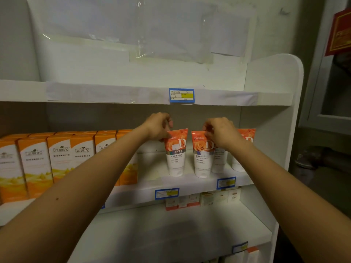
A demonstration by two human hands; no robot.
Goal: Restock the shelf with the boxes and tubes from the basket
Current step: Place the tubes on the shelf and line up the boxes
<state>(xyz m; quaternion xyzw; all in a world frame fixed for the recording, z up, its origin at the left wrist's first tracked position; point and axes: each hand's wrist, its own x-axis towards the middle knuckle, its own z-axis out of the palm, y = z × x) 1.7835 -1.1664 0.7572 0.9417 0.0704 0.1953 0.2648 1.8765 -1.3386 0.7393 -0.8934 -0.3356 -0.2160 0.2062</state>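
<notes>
Boxes (57,160) shelved; left hand (158,127) and right hand (221,130) each pinching upright tube on shelf (190,182); basket unseen, remainder unknown.

Dim rm: pale wall (284,25) w/ taped plastic sheet (152,35), red sign (340,33) at right.

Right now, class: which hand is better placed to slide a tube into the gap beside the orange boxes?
Left. The left hand pinches the top of the leftmost tube, which borders the bare gap beside the orange boxes. The right hand holds the next tube, farther away.
</notes>
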